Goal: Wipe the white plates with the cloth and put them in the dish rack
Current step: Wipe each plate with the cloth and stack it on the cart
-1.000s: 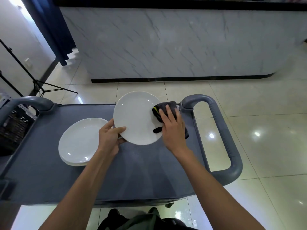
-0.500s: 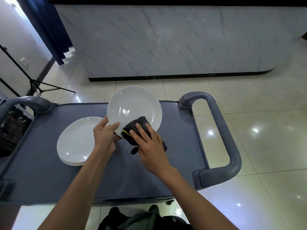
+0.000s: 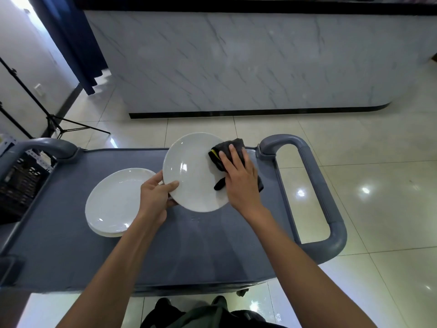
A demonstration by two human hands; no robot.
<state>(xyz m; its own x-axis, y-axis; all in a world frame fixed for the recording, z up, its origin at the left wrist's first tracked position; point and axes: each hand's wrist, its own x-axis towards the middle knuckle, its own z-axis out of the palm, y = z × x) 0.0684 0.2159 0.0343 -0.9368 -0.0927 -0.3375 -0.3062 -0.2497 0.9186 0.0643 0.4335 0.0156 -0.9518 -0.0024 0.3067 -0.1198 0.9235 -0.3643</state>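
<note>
Swinging back up the plate's right side now, the cloth has left the near rim where it was half a second ago, and the right hand is pressing it flat against the far-right edge of the white plate, fingers stretched over the dark fabric rather than curled round it. Meanwhile the left hand is pinching the plate's near-left rim, thumb on the face, holding it tilted above the grey cart. Wiping is clearly the step under way here. Waiting to the left is the stack of plates, lying on the cart top. Over at the far left edge, the dark dish rack is only partly showing. Next, I'd judge, comes carrying this plate left across the stack and slotting it in upright.
</note>
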